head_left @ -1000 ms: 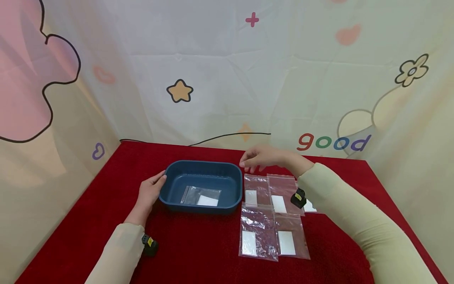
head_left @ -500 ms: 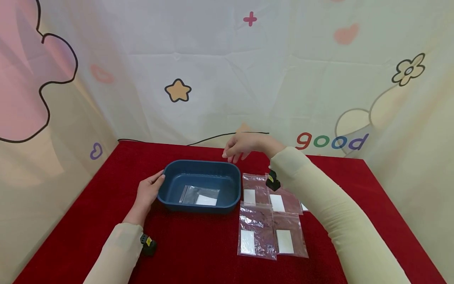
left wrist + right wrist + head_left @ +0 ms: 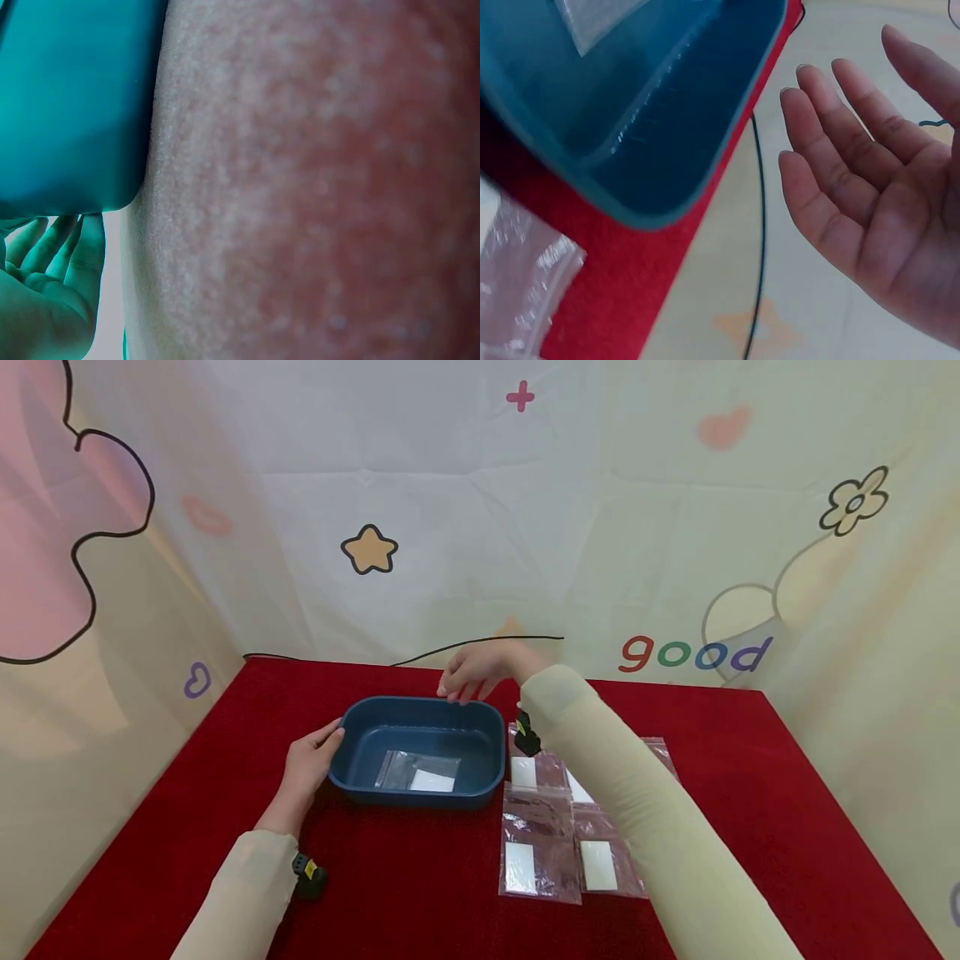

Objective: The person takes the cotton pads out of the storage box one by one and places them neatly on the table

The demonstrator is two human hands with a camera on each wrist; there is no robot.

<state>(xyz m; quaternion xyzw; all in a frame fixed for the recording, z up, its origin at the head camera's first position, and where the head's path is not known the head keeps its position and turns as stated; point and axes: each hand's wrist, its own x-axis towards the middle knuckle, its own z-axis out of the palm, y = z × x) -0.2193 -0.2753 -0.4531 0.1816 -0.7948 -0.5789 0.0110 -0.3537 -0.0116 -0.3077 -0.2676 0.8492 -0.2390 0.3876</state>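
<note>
A dark blue rectangular basin stands on the red cloth. Inside lies a clear zip bag with a white card-like piece in it. My left hand touches the basin's left end, thumb near the rim; in the left wrist view its fingers meet the outer wall, their tips partly hidden. Above the back rim hovers my right hand, palm bare and fingers loosely bent in the right wrist view. Just right of the basin lie several more zip bags holding white pieces, partly covered by my right sleeve.
Red cloth covers the table. A printed curtain rises directly behind its back edge and along both sides. Each wrist wears a small black camera.
My right hand has moved left, from above the bags to over the basin's back rim. The left hand stays at the basin. The head view has shifted slightly.
</note>
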